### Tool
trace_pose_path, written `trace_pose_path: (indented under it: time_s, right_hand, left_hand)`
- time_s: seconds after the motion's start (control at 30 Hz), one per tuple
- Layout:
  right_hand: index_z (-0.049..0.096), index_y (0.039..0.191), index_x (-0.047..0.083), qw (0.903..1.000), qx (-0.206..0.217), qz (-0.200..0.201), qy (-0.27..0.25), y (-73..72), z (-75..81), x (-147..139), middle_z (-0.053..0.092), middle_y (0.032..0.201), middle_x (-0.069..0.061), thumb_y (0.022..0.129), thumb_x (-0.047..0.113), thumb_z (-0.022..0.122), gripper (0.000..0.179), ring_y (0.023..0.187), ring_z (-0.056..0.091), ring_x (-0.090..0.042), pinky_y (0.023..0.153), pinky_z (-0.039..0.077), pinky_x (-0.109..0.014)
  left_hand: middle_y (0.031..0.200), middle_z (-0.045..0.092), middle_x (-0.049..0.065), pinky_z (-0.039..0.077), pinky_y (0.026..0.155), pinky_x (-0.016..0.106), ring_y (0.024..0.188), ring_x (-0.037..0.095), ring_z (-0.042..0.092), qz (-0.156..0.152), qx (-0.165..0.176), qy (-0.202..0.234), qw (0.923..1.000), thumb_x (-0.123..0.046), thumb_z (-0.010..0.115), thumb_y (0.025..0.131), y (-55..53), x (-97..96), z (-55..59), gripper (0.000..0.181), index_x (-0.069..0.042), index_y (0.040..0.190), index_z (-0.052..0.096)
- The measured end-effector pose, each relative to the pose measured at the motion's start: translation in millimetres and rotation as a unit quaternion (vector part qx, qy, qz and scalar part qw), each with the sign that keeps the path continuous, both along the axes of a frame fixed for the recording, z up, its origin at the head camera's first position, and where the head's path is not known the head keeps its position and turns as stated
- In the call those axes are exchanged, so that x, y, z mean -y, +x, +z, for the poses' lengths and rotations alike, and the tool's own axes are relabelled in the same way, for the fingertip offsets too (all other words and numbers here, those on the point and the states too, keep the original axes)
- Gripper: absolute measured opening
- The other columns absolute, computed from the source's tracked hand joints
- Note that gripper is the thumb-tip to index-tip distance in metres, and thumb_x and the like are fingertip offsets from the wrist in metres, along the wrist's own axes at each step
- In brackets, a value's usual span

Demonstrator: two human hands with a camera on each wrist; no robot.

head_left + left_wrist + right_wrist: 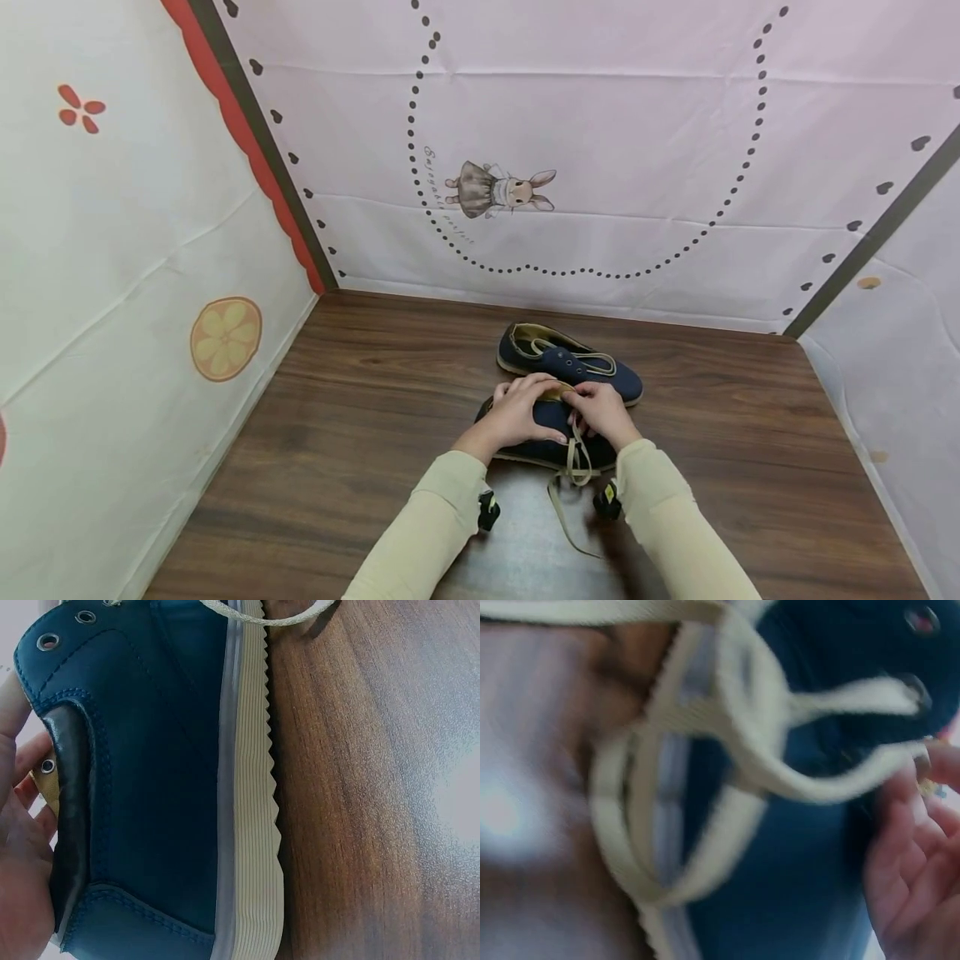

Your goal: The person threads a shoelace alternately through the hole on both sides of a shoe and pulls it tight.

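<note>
A navy blue lace-up shoe [157,765] with a ribbed cream sole [255,787] lies on the wooden floor, its toe to the right in the head view. My left hand [517,412] spans the shoe's opening and grips the upper, thumb on the near side and fingers on the far side. By the eyelets, my right hand [600,410] pinches a flat beige shoelace [720,844]. The lace passes through an eyelet [915,690], hangs in loops over the shoe's near side, and trails onto the floor.
Just behind stands the matching navy shoe [626,383], its beige lace looped over the top. Printed white cloth walls, the back one with a rabbit figure [498,190], enclose the brown wooden floor [360,417] at the back and both sides.
</note>
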State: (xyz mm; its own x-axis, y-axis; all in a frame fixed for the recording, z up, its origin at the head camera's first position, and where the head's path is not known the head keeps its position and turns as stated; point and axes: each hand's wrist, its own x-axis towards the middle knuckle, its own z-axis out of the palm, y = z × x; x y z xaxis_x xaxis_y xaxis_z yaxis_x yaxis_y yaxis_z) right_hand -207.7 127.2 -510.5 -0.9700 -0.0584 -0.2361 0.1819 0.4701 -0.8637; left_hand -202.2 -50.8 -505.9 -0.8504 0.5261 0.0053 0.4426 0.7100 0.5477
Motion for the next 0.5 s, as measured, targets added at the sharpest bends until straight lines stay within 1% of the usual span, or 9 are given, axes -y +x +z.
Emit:
trace_pose_path:
  time_s: [0.07,0.17,0.23,0.33,0.43,0.5]
  right_hand:
    - [0.065,0.102,-0.002,0.9996,0.02,0.018,-0.008,-2.9,3.7,-3.4,0.059,0.059,-0.005,0.09,0.019,0.06,0.024,0.045,0.054,-0.014,0.043,0.045,-0.029]
    - [0.064,0.106,-0.002,0.9988,0.04,0.02,-0.02,-5.6,6.7,-7.9,0.057,0.064,-0.004,0.09,0.017,0.056,0.027,0.05,0.053,-0.014,0.044,0.044,-0.028]
    - [0.065,0.102,-0.002,0.9984,0.049,0.011,-0.025,-6.9,8.0,-9.3,0.055,0.064,-0.004,0.09,0.02,0.054,0.027,0.051,0.053,-0.015,0.044,0.043,-0.028]
    - [0.064,0.094,-0.002,0.998,0.056,0.01,-0.03,-8.2,9.9,-10.0,0.054,0.067,-0.004,0.092,0.025,0.053,0.029,0.054,0.055,-0.015,0.046,0.043,-0.027]
    - [0.064,0.09,-0.001,0.9961,0.072,0.01,-0.05,-9.9,10.5,-11.6,0.055,0.068,-0.004,0.092,0.029,0.056,0.031,0.057,0.057,-0.014,0.048,0.043,-0.027]
    - [0.063,0.089,0.0,0.9938,0.086,0.007,-0.07,-11.5,9.3,-13.5,0.055,0.068,-0.003,0.092,0.028,0.057,0.029,0.058,0.057,-0.014,0.05,0.043,-0.026]
  left_hand:
    - [0.142,0.035,-0.003,0.022,0.097,0.047,0.128,0.019,0.033,0.002,0.004,-0.001,1.0,-0.051,0.077,0.067,0.3,-0.6,0.3,0.081,-0.021,0.136,0.045]
    - [0.142,0.033,-0.003,0.021,0.098,0.047,0.128,0.018,0.031,0.005,0.011,-0.004,0.9999,-0.052,0.078,0.066,0.5,-1.6,-1.0,0.084,-0.02,0.135,0.043]
    - [0.142,0.033,-0.003,0.02,0.098,0.047,0.128,0.018,0.03,0.007,0.013,-0.003,0.9999,-0.052,0.078,0.065,0.3,-2.2,-2.2,0.085,-0.019,0.134,0.042]
    - [0.142,0.033,-0.002,0.019,0.099,0.048,0.128,0.018,0.03,0.01,0.012,-0.001,0.9999,-0.052,0.079,0.064,-0.4,-2.6,-3.6,0.085,-0.019,0.134,0.042]
    - [0.142,0.032,-0.002,0.018,0.1,0.048,0.128,0.018,0.03,0.011,0.014,-0.001,0.9998,-0.051,0.08,0.064,-1.2,-2.6,-4.3,0.086,-0.019,0.134,0.041]
    - [0.142,0.032,-0.002,0.018,0.1,0.048,0.129,0.018,0.03,0.01,0.012,-0.002,0.9999,-0.052,0.08,0.064,-1.5,-2.8,-5.3,0.087,-0.019,0.134,0.041]
